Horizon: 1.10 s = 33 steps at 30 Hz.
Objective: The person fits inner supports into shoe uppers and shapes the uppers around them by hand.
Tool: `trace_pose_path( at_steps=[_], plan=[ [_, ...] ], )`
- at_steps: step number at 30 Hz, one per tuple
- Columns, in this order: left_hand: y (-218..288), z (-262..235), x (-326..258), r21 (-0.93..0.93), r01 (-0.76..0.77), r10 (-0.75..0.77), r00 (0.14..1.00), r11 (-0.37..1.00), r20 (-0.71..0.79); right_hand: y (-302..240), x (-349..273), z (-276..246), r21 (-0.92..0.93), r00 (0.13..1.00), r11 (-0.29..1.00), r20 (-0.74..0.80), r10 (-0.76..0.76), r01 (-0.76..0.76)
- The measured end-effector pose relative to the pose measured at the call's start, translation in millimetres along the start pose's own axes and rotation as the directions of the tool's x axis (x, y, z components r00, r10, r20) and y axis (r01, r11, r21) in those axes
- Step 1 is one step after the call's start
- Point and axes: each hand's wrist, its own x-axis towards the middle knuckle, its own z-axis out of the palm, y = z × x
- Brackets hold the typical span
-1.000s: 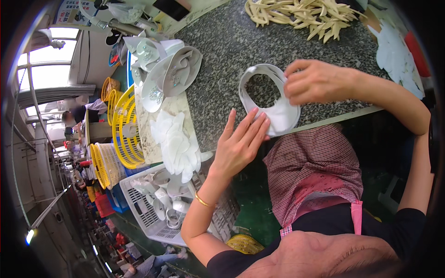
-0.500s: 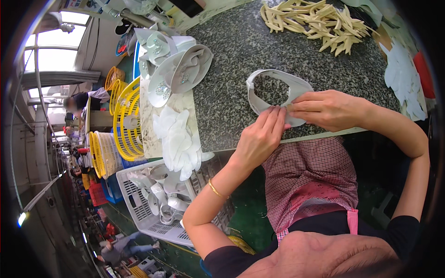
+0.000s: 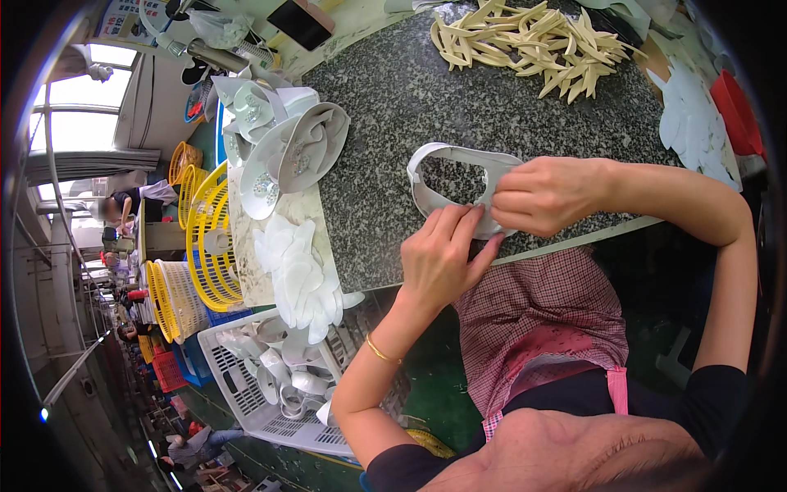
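Observation:
A pale grey shoe upper [image 3: 426, 195], curved round into a ring, lies at the near edge of the speckled stone tabletop [image 3: 377, 98]. My left hand [image 3: 443, 252] pinches its near edge, thumb and fingertips closed on the material. From the other side my right hand [image 3: 553, 197] grips the same upper, fingers bent over its right part. The fingertips of both hands are close together, and they hide the piece's near right portion. Its far left loop stands free of the hands.
Cream curved strips [image 3: 533, 41] are heaped at the far side. Uppers with shiny stones [image 3: 287, 152] and thin white pieces [image 3: 299, 271] lie at left. A white basket [image 3: 246, 385] of uppers stands below. Pale blue-white pieces [image 3: 697, 123] and a red container [image 3: 734, 115] are at right.
The view has shifted, so the table things appear further left. My left thumb has spread away from its fingers, and my right fingers are bent more tightly over the upper.

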Motion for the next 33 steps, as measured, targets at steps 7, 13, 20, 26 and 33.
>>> trace_pose_path(
  at_steps=[7,13,20,26,33],
  plan=[
    [-3.8,-6.8,13.7,0.063,0.186,-0.193,0.972,0.981,0.135,-1.4,11.9,7.2,0.307,0.844,0.79,0.106,0.526,-0.531],
    [-5.7,-1.0,-8.6,-0.007,0.069,-0.069,0.998,0.998,-0.006,-10.2,-8.8,13.2,0.302,0.952,0.909,-0.018,0.306,-0.286],
    [-6.8,4.5,-22.2,0.117,-0.088,0.085,0.996,0.989,0.033,-23.1,-15.1,14.6,0.221,0.961,0.937,0.01,0.275,-0.271],
    [-9.7,0.9,-24.6,0.043,-0.149,0.148,0.989,0.988,0.027,-26.1,-35.6,9.4,0.258,0.984,0.952,-0.024,0.177,-0.165],
    [-25.9,-14.2,-34.0,-0.029,-0.262,0.264,0.961,0.965,0.089,-21.7,-46.3,-4.3,0.381,0.978,0.902,0.034,0.206,-0.204]
  ],
)
